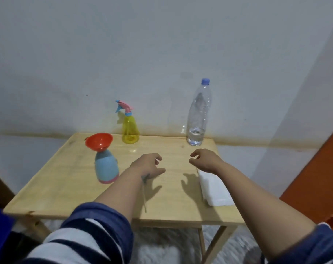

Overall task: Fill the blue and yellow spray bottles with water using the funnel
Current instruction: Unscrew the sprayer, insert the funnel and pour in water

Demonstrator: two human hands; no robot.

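While both hands, left (149, 164) and right (204, 161), hover with loosely curled, unladen fingers, orange funnel (99, 142) tops blue spray bottle (106, 166) at centre-left, yellow spray bottle (130, 128) behind; risk: a knock could topple funnel and spill.

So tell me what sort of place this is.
Probably a room in a home, not a workshop or lab: a small wooden folding table pushed against a plain painted wall, a shaggy pale rug under it, and household spray bottles on top.
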